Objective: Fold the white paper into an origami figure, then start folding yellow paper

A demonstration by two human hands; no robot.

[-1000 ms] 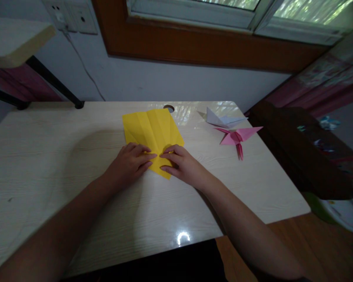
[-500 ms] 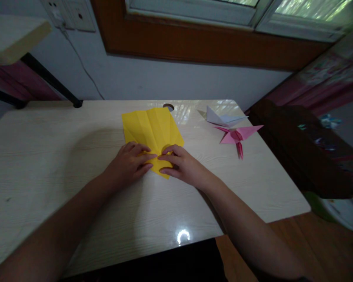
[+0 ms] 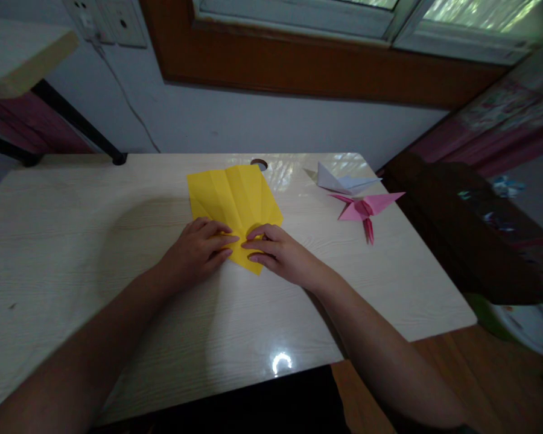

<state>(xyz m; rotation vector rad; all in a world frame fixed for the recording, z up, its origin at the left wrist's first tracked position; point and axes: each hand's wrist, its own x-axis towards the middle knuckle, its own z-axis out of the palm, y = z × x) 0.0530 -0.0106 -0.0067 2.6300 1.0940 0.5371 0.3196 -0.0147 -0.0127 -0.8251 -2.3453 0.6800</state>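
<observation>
A sheet of yellow origami paper (image 3: 235, 196) with several crease lines lies on the table, partly raised along its folds. My left hand (image 3: 200, 248) is closed on its lower left part, fingers pointing right and thumb nearest me. From the right, my right hand (image 3: 278, 252) pinches the lower right part with curved fingers. The two sets of fingertips almost meet over the creases. Below them a corner of the paper points toward me. What lies under the fingers is hidden.
A white folded paper figure (image 3: 344, 182) and a pink folded paper figure (image 3: 364, 208) lie at the table's right. The pale wooden table (image 3: 95, 253) has a cable hole (image 3: 259, 164) at the back. A shelf (image 3: 22, 60) on black legs stands back left.
My fingertips have drawn very slightly apart, the left ones shifting a little to the left. The yellow paper stays nearly where it was.
</observation>
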